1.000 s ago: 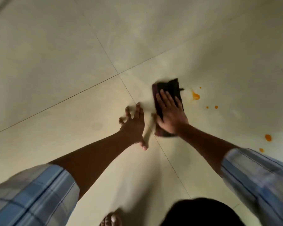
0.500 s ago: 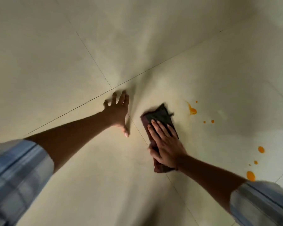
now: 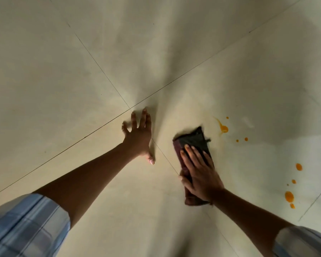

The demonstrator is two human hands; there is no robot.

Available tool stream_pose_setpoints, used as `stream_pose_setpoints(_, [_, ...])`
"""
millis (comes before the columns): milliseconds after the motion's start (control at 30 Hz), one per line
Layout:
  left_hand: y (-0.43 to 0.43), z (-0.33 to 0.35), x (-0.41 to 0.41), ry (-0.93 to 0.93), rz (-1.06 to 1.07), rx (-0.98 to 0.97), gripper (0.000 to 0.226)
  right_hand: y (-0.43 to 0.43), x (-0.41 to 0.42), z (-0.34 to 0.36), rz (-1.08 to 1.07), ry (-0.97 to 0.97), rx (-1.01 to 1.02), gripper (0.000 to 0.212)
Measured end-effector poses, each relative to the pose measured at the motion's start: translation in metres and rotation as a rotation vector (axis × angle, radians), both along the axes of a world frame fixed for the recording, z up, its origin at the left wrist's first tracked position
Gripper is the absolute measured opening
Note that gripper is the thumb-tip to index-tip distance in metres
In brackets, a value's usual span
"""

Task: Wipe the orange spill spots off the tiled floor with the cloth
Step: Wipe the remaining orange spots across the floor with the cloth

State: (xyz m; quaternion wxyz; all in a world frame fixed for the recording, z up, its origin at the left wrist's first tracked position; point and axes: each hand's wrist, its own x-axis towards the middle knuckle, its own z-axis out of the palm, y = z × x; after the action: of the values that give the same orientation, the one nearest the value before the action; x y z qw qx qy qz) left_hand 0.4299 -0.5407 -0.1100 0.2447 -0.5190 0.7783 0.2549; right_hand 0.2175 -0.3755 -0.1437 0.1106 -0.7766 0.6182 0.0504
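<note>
The left hand lies flat on the tiled floor, fingers spread, near where the grout lines cross, probably as a prop for the person's leaning weight. The right hand presses straight fingers onto the folded dark cloth, so its whole face bears on the tile. The cloth lies just left of the nearest orange splash, not touching it. More orange drops wait unwiped, well apart at the near right.
</note>
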Motion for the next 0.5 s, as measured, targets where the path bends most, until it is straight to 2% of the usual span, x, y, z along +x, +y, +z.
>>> stream_pose_setpoints(167, [-0.002, -0.002, -0.003, -0.049, -0.012, 0.012, 0.172, -0.089, 0.015, 0.001, -0.256, -0.012, -0.015, 0.077])
stream_pose_setpoints(300, [-0.002, -0.004, -0.003, -0.084, -0.016, -0.015, 0.172, -0.134, 0.025, -0.004, -0.198, -0.038, -0.027, 0.074])
stream_pose_setpoints(400, [0.001, 0.001, -0.016, -0.02, -0.039, -0.065, 0.163, -0.137, -0.007, -0.001, -0.263, -0.042, -0.044, 0.072])
stream_pose_setpoints(500, [0.004, 0.005, -0.049, 0.087, -0.125, -0.111, 0.158, -0.138, -0.054, -0.001, -0.506, -0.028, -0.074, 0.072])
